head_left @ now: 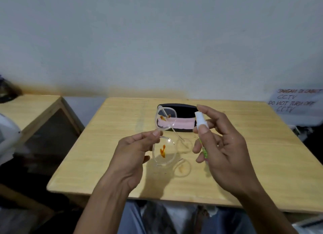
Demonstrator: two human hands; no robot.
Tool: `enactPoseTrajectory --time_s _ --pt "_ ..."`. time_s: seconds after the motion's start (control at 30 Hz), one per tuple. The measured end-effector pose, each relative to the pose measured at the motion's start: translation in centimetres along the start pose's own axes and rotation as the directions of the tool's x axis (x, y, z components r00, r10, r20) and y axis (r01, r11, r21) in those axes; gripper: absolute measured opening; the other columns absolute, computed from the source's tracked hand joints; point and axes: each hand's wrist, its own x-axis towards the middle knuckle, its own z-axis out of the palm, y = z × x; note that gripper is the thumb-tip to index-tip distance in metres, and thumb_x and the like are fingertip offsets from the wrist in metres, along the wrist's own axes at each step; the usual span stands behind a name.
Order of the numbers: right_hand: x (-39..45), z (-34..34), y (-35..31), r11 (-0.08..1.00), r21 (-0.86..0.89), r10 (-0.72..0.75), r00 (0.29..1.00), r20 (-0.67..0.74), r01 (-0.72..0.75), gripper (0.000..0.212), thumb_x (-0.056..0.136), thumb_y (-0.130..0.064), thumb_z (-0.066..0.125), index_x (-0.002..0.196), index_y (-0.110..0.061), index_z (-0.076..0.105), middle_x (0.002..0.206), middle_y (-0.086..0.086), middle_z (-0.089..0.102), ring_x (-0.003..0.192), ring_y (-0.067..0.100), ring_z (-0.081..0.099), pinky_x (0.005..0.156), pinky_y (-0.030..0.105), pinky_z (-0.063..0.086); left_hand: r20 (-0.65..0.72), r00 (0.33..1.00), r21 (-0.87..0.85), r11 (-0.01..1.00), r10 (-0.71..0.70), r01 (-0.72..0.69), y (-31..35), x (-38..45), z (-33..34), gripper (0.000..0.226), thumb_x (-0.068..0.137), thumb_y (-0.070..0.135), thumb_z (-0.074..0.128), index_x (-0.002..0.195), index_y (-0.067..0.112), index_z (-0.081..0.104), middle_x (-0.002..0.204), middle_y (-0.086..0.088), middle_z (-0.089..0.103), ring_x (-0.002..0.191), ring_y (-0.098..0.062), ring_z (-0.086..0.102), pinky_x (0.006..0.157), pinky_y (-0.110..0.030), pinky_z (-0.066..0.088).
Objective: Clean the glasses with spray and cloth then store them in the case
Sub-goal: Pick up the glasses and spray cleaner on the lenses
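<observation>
Early stage, spray step in hand. Left hand (134, 150) pinches the glasses (163, 137) at the bridge between thumb and fingertips, grip narrow, frame held up above the bench (104, 146) and turned on end, one lens over the other. Both lenses carry orange smears, so nothing looks cleaned yet; no droplets or mist can be made out. Right hand (220, 146) has its grip closed round the spray bottle (201, 136), white nozzle end up, thumb on the bottle side just below the nozzle, index finger raised above the head, bottle just beside the glasses, nozzle seemingly toward them; whether it is being pressed I cannot tell. Pink cloth (180, 123) lies on the black case (176, 107) at the far side of the bench, touched by neither hand; whether the case is open I cannot tell. Judged left to do: spray both lenses, set bottle down, take cloth, wipe the smears off, fold the arms, put glasses in the case, close it. Roughly first fifth of the task.
</observation>
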Motion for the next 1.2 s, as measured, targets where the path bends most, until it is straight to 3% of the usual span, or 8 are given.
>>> enactPoseTrajectory --time_s 0.13,0.33,0.4,0.5,0.6,0.77,0.93,1.2 --pt "0.1 0.1 -0.1 0.936 -0.306 -0.188 0.982 -0.023 0.172 0.036 0.103 -0.029 0.050 0.139 -0.036 0.052 0.099 -0.024 0.062 0.074 0.001 0.065 0.067 0.023 0.051 -0.029 0.999 0.013 1.000 0.028 -0.028 0.2 -0.3 0.3 0.020 0.064 0.031 0.078 0.077 0.015 0.078 0.074 0.005 0.069 0.077 -0.014 0.054 0.076 -0.032 0.037" --pt "0.3 1.1 -0.5 0.816 -0.502 -0.369 0.927 -0.068 0.288 0.031 0.098 -0.022 0.053 0.127 -0.017 0.062 0.095 -0.014 0.059 0.079 -0.015 0.051 0.072 -0.001 0.032 -0.085 0.986 0.061 0.988 0.147 -0.142 0.2 -0.1 0.9 0.008 0.078 0.018 0.075 0.078 0.010 0.074 0.060 0.014 0.070 0.058 0.011 0.060 0.070 -0.023 0.037" --pt "0.7 1.3 -0.5 0.795 -0.515 -0.403 0.914 -0.054 0.320 0.033 0.099 -0.023 0.050 0.129 -0.017 0.062 0.098 -0.007 0.066 0.078 -0.004 0.055 0.072 0.003 0.036 -0.087 0.981 0.068 0.984 0.172 -0.167 0.2 -0.2 1.1 0.008 0.079 0.017 0.075 0.079 0.010 0.073 0.059 0.013 0.069 0.058 0.010 0.060 0.068 -0.021 0.038" --pt "1.0 1.6 -0.5 0.778 -0.511 -0.447 0.893 -0.043 0.365 0.035 0.100 -0.023 0.049 0.131 -0.016 0.062 0.102 0.005 0.072 0.083 0.017 0.064 0.071 0.024 0.049 -0.085 0.976 0.071 0.979 0.198 -0.193 0.2 -0.3 1.2 0.010 0.079 0.018 0.075 0.079 0.008 0.073 0.059 0.013 0.069 0.058 0.009 0.060 0.067 -0.020 0.039" --pt "1.2 1.7 -0.4 0.757 -0.526 -0.479 0.877 -0.043 0.388 0.032 0.100 -0.021 0.050 0.128 -0.015 0.064 0.099 0.007 0.071 0.077 0.023 0.066 0.066 0.031 0.048 -0.085 0.974 0.081 0.976 0.210 -0.203 0.2 -0.3 1.2 0.009 0.079 0.018 0.075 0.077 0.010 0.073 0.059 0.013 0.069 0.059 0.009 0.060 0.065 -0.018 0.041" --pt "1.8 1.9 0.0 0.729 -0.552 -0.524 0.849 -0.070 0.404 0.029 0.098 -0.018 0.052 0.121 -0.011 0.068 0.094 0.007 0.071 0.070 0.021 0.062 0.062 0.025 0.047 -0.070 0.970 0.078 0.971 0.234 -0.228 0.3 -0.2 1.3 0.011 0.078 0.016 0.076 0.074 0.007 0.072 0.059 0.011 0.069 0.061 0.008 0.063 0.054 -0.001 0.042" --pt "2.1 2.0 0.8 0.723 -0.562 -0.529 0.845 -0.077 0.402 0.024 0.096 -0.015 0.054 0.112 -0.007 0.070 0.087 0.005 0.071 0.066 0.017 0.059 0.057 0.018 0.042 -0.052 0.974 0.060 0.974 0.222 -0.219 0.3 -0.5 1.5 0.011 0.078 0.016 0.076 0.075 0.007 0.072 0.059 0.009 0.069 0.061 0.006 0.064 0.054 -0.002 0.042" --pt "1.8 2.0 0.2 0.755 -0.519 -0.525 0.844 -0.109 0.402 0.027 0.096 -0.017 0.054 0.117 -0.007 0.067 0.097 -0.010 0.063 0.078 -0.007 0.048 0.075 -0.002 0.034 -0.048 0.979 0.056 0.979 0.198 -0.195 0.4 -0.7 1.6 0.012 0.077 0.020 0.077 0.073 0.009 0.072 0.061 0.009 0.068 0.066 0.003 0.063 0.061 -0.007 0.044"
